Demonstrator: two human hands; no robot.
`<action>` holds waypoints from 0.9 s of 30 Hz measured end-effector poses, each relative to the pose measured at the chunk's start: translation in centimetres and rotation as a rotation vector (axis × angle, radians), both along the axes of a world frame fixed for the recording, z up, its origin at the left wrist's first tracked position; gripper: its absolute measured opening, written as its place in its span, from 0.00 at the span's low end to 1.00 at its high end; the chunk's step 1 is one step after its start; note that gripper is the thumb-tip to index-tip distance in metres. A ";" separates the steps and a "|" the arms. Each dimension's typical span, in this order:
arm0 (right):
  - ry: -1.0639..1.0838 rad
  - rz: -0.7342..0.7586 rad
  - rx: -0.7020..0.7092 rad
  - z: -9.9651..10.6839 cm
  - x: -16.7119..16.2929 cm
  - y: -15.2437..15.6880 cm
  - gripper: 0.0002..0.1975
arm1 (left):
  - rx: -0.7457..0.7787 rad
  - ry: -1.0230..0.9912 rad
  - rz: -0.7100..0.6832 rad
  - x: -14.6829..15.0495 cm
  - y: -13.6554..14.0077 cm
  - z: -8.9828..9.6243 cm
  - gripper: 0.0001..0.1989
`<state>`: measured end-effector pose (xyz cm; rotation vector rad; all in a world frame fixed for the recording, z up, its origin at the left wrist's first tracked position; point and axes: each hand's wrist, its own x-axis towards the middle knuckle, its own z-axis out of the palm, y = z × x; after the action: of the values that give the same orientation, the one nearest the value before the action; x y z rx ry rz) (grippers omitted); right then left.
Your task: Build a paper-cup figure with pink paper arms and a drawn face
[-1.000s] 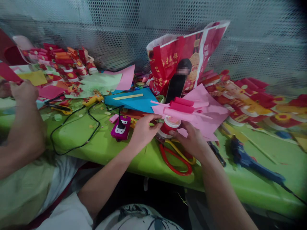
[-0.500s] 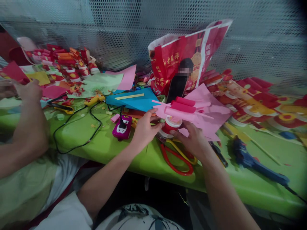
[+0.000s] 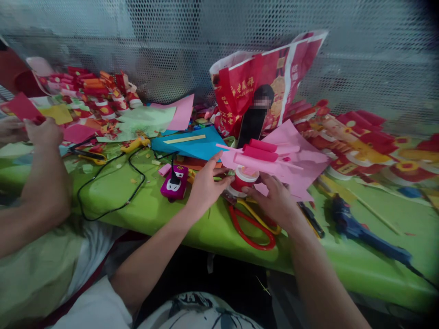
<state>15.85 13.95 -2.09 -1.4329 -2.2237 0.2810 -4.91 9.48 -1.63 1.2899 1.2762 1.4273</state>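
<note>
A small red-and-white paper cup (image 3: 243, 182) stands near the table's front edge, with pink and magenta paper rolls (image 3: 261, 154) fixed across its top. My left hand (image 3: 208, 182) holds its left side, the thumb against the cup and the forefinger reaching up to the pink paper. From the right, my right hand (image 3: 275, 197) curls its thumb and fingers around the cup; some fingertips are hidden behind it. Just below lie scissors (image 3: 253, 247) with red and yellow handles. A sheet of pink paper (image 3: 298, 160) lies behind the cup.
Blue paper (image 3: 194, 144), a purple power socket (image 3: 174, 183) with a cable and a yellow glue gun (image 3: 135, 145) lie leftward. A dark blue glue gun (image 3: 366, 235) lies right. Behind stands a red bag (image 3: 236, 91). A co-worker's hand (image 3: 44, 132) holds red paper at far left.
The co-worker's hands at far left have shifted and raised the red paper a little. My hands keep the same hold on the cup; the view has moved slightly.
</note>
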 end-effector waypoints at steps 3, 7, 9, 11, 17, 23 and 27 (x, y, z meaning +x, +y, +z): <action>0.030 0.000 -0.017 0.0 0.2 0.1 0.24 | 0.022 -0.008 0.006 -0.2 -0.2 0.1 0.43; 0.052 -0.022 -0.020 0.1 0.3 0.0 0.26 | 0.036 -0.005 0.004 -0.4 -0.4 0.2 0.46; 0.066 -0.020 -0.017 0.1 0.2 -0.2 0.26 | 0.029 -0.003 0.002 -0.4 -0.4 0.2 0.46; 0.077 -0.017 -0.012 0.1 0.2 -0.3 0.26 | 0.030 -0.002 0.002 -0.4 -0.4 0.2 0.46; 0.080 -0.014 -0.022 -0.1 0.3 -0.2 0.25 | 0.043 0.007 -0.009 -0.5 -0.4 0.1 0.44; 0.067 0.023 0.012 -0.3 0.5 0.1 0.23 | 0.051 0.029 0.002 -0.5 -0.3 0.2 0.41; 0.073 0.039 -0.001 -0.3 0.6 0.2 0.22 | 0.057 0.056 0.021 -0.2 0.0 0.1 0.39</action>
<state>16.42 14.15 -2.38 -1.3598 -2.1946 0.3417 -5.10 9.45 -1.51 1.3664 1.2981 1.4608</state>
